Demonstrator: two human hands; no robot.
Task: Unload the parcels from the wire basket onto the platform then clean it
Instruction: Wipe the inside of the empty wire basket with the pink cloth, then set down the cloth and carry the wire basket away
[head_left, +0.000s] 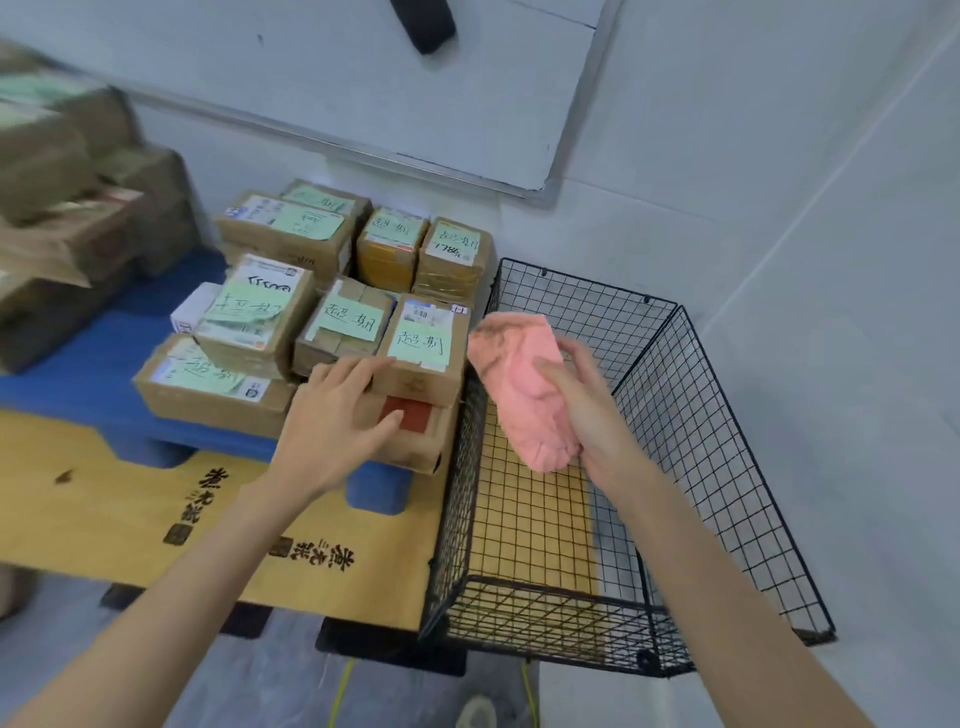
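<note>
About a dozen parcels (421, 348) sit packed together on the blue platform (104, 358), most with pale green handwritten labels facing up. The nearest stack reaches the platform's right edge, just beside the left wall of the wire basket (727, 441), with hardly any gap between them. The basket is open at the top and its long axis runs away from the person, the near end low in view and the far end close to the white wall. Through its mesh floor a yellow board (104, 493) shows; this board also lies under the platform. To the basket's right and beyond it there is open grey floor, and the mesh walls bound the room inside.

The left hand (337, 421) lies flat with its fingers straight and spread, the fingertips resting on the front parcels at the platform's near right corner, by a box with a red patch. The right hand (597, 415) has its fingers curled round a pink cloth (519, 384), held over the basket's inside near the left wall. The bunched cloth's long axis slants from upper left down to lower right, its free end pointing toward the parcels. Blurred brown boxes (67, 208) are piled at the far left, and a whiteboard (363, 78) leans on the wall behind
</note>
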